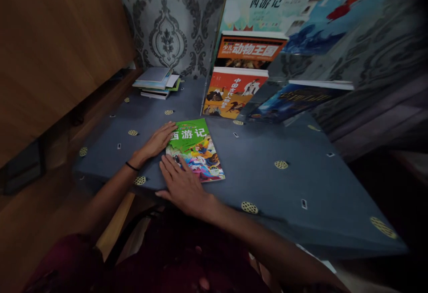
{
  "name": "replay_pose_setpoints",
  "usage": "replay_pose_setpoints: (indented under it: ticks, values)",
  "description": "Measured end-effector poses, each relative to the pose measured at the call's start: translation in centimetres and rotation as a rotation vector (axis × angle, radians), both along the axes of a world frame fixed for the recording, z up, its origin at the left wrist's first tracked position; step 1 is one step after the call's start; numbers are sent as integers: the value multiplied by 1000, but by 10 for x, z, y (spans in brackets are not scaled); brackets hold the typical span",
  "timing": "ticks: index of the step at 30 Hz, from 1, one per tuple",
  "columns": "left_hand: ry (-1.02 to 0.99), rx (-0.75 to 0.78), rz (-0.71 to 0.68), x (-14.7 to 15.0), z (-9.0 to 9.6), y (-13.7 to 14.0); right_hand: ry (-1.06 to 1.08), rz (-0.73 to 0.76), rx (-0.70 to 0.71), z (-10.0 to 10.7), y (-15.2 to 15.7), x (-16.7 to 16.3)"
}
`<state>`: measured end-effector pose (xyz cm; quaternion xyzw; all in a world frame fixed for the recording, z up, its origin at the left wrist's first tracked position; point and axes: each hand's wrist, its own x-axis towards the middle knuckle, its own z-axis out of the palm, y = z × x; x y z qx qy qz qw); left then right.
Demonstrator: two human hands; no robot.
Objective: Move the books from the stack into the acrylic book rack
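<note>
Flat and spread apart, my left hand [158,140] touches the far left edge of the green book [202,149], and my right hand [185,188] rests on its near left part. On the surface [267,190], a book pile [154,79] sits far left, the green book lies in the middle, and orange books [219,81] and a blue book [290,101] stand far right.

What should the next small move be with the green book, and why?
Probably slide the right hand across to the lower right corner of the green book. That corner lies uncovered, while both hands are at the book's left side. The left hand, by the upper left corner, could steady it flat on the table.
</note>
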<state>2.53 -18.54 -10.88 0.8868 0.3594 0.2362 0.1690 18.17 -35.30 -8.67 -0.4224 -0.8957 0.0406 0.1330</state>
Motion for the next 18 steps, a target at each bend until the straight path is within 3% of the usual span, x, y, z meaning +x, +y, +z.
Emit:
replay_pose_setpoints:
  ticks: [9, 18]
  values:
    - [7, 17, -1, 0, 0, 0, 43, 34, 51, -12, -33, 4]
    - [22, 44, 11, -1, -4, 2, 82, -221, 34, -24, -54, 61]
